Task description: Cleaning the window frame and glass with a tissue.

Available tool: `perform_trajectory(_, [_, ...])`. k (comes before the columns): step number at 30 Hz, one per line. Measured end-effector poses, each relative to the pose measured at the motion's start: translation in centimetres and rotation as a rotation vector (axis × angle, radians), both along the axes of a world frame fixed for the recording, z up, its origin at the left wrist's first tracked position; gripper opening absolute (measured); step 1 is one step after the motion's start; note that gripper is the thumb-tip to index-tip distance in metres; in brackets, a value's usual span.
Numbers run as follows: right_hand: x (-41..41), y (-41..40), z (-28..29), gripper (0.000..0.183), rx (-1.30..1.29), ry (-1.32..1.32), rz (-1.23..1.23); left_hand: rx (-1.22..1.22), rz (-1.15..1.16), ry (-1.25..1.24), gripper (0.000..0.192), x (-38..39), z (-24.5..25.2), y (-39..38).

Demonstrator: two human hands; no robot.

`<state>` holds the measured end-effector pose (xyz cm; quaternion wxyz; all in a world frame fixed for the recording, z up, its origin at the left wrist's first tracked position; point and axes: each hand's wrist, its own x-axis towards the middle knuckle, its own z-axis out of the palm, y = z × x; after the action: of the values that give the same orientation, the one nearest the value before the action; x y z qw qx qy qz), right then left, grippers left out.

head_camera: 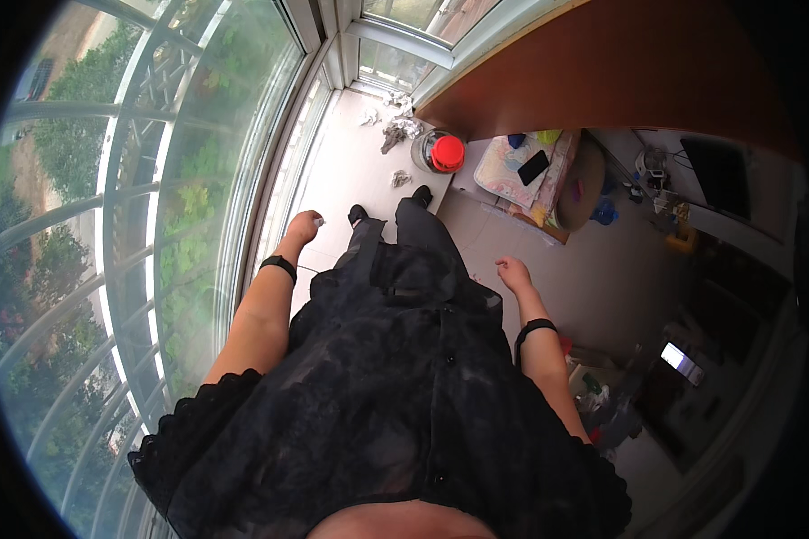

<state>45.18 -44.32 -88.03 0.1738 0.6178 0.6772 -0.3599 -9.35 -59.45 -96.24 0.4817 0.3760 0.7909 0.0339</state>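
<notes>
My left hand [303, 227] is beside the window on the left, shut on a small whitish crumpled piece [319, 222], perhaps paper, that shows at its fingertips. My right hand [514, 273] hangs over the floor on the other side of my body, its fingers curled; nothing is seen in it, though the palm is hidden. Beyond my feet, several crumpled tissues or papers [400, 178] lie on the pale ledge [350, 155], the bulk of them near its far corner. A clear jar with a red lid [447, 153] stands close to them.
A window with curved metal bars [111, 202] runs along the left. A reddish-brown wooden panel [593, 67] rises at the upper right. Below it, a black phone [533, 168] rests on patterned bedding [495, 168]. A lit phone [681, 362] lies at the lower right.
</notes>
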Motion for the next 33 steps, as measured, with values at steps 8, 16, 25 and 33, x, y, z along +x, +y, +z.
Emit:
perform_trajectory(8, [-0.8,-0.5,-0.7,0.029,-0.167,-0.075,0.055,0.024,0.078,0.059,0.024,-0.2,-0.1,-3.6])
perform_trajectory(16, [0.2,5.6,-4.9,0.027,-0.077,-0.01,0.167,-0.005,0.181,0.084,0.024,2.7,2.9,-5.8])
perform_trajectory(25, [1.3,9.9,-9.5,0.025,-0.094,0.085,0.248,-0.006,0.312,0.098,0.035,6.3,5.4,-5.3])
perform_trajectory(33, [8.0,13.2,-18.9,0.031,0.038,0.011,-0.072,-0.041,0.305,0.117,0.033,6.1,0.3,-4.6])
